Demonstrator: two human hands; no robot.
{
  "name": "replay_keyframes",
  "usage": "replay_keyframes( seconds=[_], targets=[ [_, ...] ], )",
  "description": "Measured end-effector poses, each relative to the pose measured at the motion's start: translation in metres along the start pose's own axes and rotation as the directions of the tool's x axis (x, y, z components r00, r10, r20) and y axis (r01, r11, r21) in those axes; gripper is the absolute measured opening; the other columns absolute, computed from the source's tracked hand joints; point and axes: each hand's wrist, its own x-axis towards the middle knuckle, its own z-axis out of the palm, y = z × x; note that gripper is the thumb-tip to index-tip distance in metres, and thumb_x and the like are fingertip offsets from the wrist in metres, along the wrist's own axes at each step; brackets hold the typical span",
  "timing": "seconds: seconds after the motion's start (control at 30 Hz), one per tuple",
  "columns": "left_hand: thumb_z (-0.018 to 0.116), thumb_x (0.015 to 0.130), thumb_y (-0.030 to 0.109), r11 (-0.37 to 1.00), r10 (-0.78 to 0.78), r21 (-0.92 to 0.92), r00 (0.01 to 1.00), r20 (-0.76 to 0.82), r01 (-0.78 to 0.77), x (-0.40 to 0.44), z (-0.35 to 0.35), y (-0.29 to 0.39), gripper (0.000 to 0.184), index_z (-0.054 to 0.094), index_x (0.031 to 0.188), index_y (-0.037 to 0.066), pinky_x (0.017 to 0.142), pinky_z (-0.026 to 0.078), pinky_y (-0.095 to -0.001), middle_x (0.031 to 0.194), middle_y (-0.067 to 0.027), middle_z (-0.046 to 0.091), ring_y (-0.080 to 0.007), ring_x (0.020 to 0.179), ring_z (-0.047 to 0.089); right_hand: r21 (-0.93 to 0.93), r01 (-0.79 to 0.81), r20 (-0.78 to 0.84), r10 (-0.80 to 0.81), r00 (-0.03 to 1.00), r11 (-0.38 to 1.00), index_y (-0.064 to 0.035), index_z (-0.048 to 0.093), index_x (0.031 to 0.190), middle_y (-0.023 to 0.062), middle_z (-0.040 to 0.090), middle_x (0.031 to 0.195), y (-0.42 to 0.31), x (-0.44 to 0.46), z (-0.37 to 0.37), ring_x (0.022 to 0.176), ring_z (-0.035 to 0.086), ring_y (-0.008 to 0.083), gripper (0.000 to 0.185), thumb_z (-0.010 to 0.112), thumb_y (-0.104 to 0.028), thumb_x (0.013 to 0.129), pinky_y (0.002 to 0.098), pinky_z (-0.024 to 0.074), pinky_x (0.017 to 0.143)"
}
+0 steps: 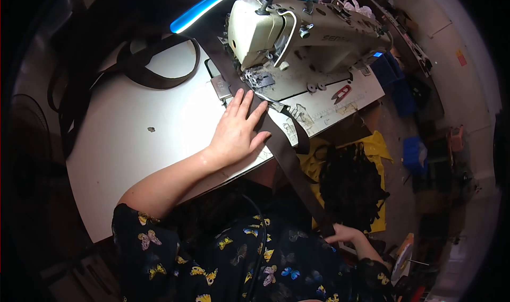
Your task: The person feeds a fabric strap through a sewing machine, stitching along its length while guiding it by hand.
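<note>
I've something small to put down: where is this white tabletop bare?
The widest bare patch of white tabletop lies left of the left hand, below the looped dark-brown strap, broken only by one small dark speck. It's crowded around the cream metal sewing machine, with red snips and a dark flat strip nearby.

One head-worn camera looks forward and down, close above the white table (pixel 122 158).

Right fingers (pixel 332 239) partly hidden by dark strip (pixel 290 163)
</note>
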Motion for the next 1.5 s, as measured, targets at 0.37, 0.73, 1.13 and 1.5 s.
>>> replay_keyframes(
  seconds=[0.37, 0.73, 1.13, 1.5],
  targets=[
    [0.068, 0.085, 0.045, 1.000, 0.001, 0.017, 1.000, 0.011, -0.001, 0.000, -0.002, 0.000, 0.069, 0.048, 0.142, 0.011, 0.111, 0.034, -0.0513, 0.149, -0.0288, 0.035, -0.0478, 0.140, 0.030, 0.311, -0.299, -0.045, 0.329, 0.943, 0.902, 0.0015, 0.070, 0.097, 0.0011, 0.071, 0.085, 0.092, -0.020, 0.002, 0.084, 0.065, 0.0090, 0.032, 0.078, -0.027, 0.084, 0.0245, 0.0498, 0.074],
    [0.069, 0.085, 0.043, 1.000, -0.002, -0.018, 1.000, 0.008, 0.003, 0.001, -0.004, 0.001, 0.068, 0.051, 0.139, 0.007, 0.114, 0.030, -0.0511, 0.146, -0.0327, 0.036, -0.0492, 0.139, 0.031, 0.111, -0.081, 0.065, 0.074, 0.995, 0.991, -0.0013, 0.067, 0.116, -0.0007, 0.069, 0.104, 0.051, -0.009, 0.002, 0.093, 0.061, 0.0075, 0.032, 0.070, -0.019, 0.090, 0.0248, 0.0478, 0.088],
    [0.071, 0.083, 0.041, 0.999, 0.035, -0.002, 0.999, -0.006, -0.035, 0.001, -0.004, 0.003, 0.058, 0.059, 0.132, 0.014, 0.113, 0.031, -0.0518, 0.145, -0.0322, 0.038, -0.0496, 0.137, 0.032, -0.172, 0.688, -0.681, -0.590, 0.434, 0.705, -0.0028, 0.046, 0.133, 0.0096, 0.059, 0.120, -0.021, 0.124, -0.019, 0.111, 0.057, 0.0178, 0.058, 0.076, -0.019, 0.086, 0.0328, 0.0473, 0.095],
    [0.070, 0.085, 0.040, 1.000, 0.018, 0.004, 1.000, 0.007, -0.018, 0.000, -0.005, 0.001, 0.056, 0.057, 0.135, 0.018, 0.110, 0.035, -0.0521, 0.148, -0.0295, 0.036, -0.0487, 0.139, 0.031, -0.408, 0.044, -0.641, -0.320, 0.697, 0.912, -0.0064, 0.071, 0.110, 0.0086, 0.074, 0.097, -0.079, 0.031, -0.074, 0.085, 0.071, 0.0213, 0.027, 0.063, -0.017, 0.086, 0.0340, 0.0548, 0.076]
  ],
)
